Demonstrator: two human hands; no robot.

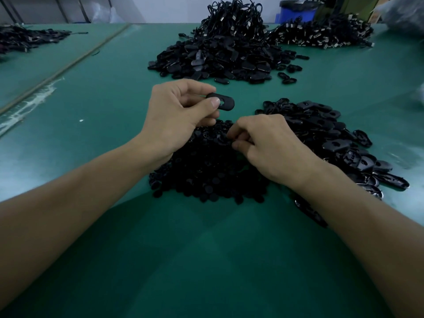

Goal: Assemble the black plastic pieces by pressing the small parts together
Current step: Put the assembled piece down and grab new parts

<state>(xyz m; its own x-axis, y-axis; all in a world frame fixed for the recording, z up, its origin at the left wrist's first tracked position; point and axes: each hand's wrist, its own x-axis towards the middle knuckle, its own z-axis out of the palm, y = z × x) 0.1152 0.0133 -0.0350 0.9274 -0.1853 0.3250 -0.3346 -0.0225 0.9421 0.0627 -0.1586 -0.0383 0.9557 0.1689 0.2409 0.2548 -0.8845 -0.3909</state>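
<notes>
**Over the green table, two hands and lots of black bits**

Above the middle of the green table (206, 260), the left hand (176, 115) holds up one black oval piece (221, 101). The thumb presses on the near end and the curled fingers grip it from behind. The far end of the oval piece sticks out to the right, and you can see a slot cut in it. It is up in the air, not touching any pile.

Just below it lies a pile of small round parts (206, 180), all black, spread between the two arms. The right hand (268, 143) is down on this pile. Its fingers are curled in tight and the thumb tip is close to the first finger, right at the little parts. I cannot tell if it has one pinched or not, since the parts are so dark and small.

Beside the right hand, on its right, sits a heap of bigger oval pieces (332, 134). Some lie under the right arm.

Farther back is a big black mound (218, 56) with loops of cord on top. Next to that, on the right, is another heap with shiny metal ends (321, 33). A low dark pile (27, 37) sits far off on the left. A blue bin (296, 12) stands behind the table. White scuff marks (34, 99) run along the left side of the table.
</notes>
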